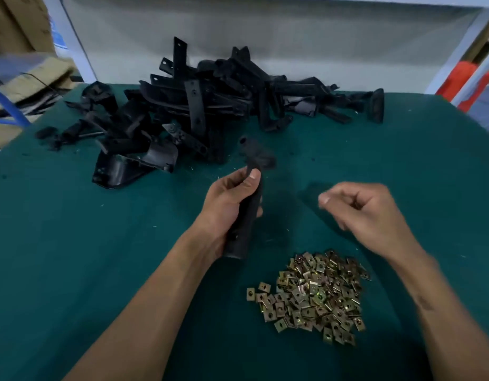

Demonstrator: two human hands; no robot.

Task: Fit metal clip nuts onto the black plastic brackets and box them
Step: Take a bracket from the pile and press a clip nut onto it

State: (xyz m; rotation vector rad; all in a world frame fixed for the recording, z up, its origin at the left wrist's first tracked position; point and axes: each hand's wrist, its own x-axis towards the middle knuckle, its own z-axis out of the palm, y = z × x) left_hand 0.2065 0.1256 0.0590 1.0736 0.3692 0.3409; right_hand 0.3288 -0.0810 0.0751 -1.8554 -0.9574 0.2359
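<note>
My left hand [232,207] grips a long black plastic bracket [247,215] upright above the green table; its blurred upper end [255,154] sticks out past my thumb. To the right of it, my right hand [358,210] hovers with its fingers curled in; motion blur hides whether a clip nut is pinched there. A heap of brass-coloured metal clip nuts [312,295] lies on the table in front of me, below both hands. A big pile of black brackets [199,111] covers the far side of the table.
The green table mat [100,257] reaches to the left and right edges of view. Cardboard boxes [15,23] stand off the table at the far left. A white frame post [457,50] and something orange [463,83] are at the far right.
</note>
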